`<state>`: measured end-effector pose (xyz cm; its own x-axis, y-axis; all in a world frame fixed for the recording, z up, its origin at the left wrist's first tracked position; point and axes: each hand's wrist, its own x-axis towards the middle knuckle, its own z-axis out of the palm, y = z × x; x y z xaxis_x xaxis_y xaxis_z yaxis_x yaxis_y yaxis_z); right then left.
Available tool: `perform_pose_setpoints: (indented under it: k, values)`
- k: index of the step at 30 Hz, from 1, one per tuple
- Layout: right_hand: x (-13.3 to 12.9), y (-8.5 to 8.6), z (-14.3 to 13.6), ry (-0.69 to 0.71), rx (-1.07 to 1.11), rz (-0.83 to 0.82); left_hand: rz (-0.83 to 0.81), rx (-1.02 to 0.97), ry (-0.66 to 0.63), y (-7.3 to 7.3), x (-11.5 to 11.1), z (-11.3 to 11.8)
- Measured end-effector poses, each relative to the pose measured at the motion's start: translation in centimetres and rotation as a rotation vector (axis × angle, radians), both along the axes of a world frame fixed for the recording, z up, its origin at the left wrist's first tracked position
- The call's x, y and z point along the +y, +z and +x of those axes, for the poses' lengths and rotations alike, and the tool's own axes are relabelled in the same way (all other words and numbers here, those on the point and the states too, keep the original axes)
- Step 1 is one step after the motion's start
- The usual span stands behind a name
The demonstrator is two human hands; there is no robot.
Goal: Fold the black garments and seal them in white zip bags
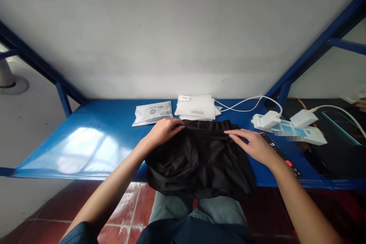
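Note:
A black cloth garment that looks like shorts with a gathered waistband lies on the blue table, its lower part hanging over the front edge above my lap. At its upper left corner, my left hand is closed on the waistband, fingertips partly hidden by the cloth. My right hand pinches the waistband's upper right side between thumb and fingers. Between the two hands the band runs roughly straight, while the cloth below it is loose and creased.
Behind the garment are a grey printed pouch and a stack of white packets. A white power strip with plugged-in chargers and cables lies right, near a black-and-red object and a phone. Blue metal bars frame the table.

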<state>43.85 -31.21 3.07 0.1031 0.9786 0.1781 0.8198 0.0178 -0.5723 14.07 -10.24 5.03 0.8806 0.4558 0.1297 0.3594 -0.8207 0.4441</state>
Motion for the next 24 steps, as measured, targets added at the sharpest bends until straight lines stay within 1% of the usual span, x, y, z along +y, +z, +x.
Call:
perform_pose_setpoints:
  k: [2,4,6,7,8,9,10,11,13,15,17,18,20,22,24]
  values:
    - [1.1,0.9,0.8,-0.11,0.07,0.01,0.008,-0.002,0.11,0.4,0.6,1.2]
    - [2.5,1.9,0.8,-0.233,0.012,0.077,0.078,0.001,0.212,0.9,0.5,2.3]
    - [3.5,2.8,-0.4,-0.339,-0.128,0.2,0.175,-0.05,0.281,1.4,-0.7,2.7]
    - [3.6,3.1,-1.6,-0.359,-0.175,0.26,0.209,-0.09,0.293,1.5,-1.9,2.6]
    - [3.5,3.0,-3.1,-0.348,-0.189,0.3,0.228,-0.126,0.296,1.5,-3.3,2.2]
    - [3.1,2.7,-4.8,-0.31,-0.169,0.309,0.232,-0.149,0.291,1.3,-4.9,1.6]
    - [2.4,2.1,-6.6,-0.254,-0.123,0.286,0.22,-0.144,0.281,0.8,-6.6,1.0]
    - [1.6,1.2,-8.4,-0.203,-0.091,0.233,0.219,-0.114,0.285,0.1,-8.3,0.3]
    - [0.0,-1.1,-11.4,-0.153,-0.127,0.106,0.236,-0.004,0.306,-1.8,-11.2,-0.9]
    - [-1.2,-3.4,-13.0,-0.156,-0.197,0.025,0.244,0.074,0.316,-3.8,-12.8,-1.7]
    - [-1.9,-4.9,-13.3,-0.185,-0.245,-0.003,0.245,0.099,0.319,-5.0,-13.4,-2.1]
    - [-2.1,-5.1,-13.2,-0.196,-0.256,-0.007,0.244,0.098,0.32,-5.2,-13.4,-2.2]
    - [-2.2,-5.0,-12.9,-0.209,-0.268,-0.02,0.237,0.09,0.324,-5.2,-13.2,-2.0]
    - [-1.8,-4.2,-13.0,-0.231,-0.29,-0.041,0.232,0.091,0.345,-4.8,-13.1,-1.4]
    - [-0.8,-3.5,-13.7,-0.261,-0.316,-0.039,0.229,0.088,0.379,-4.4,-13.1,-0.3]
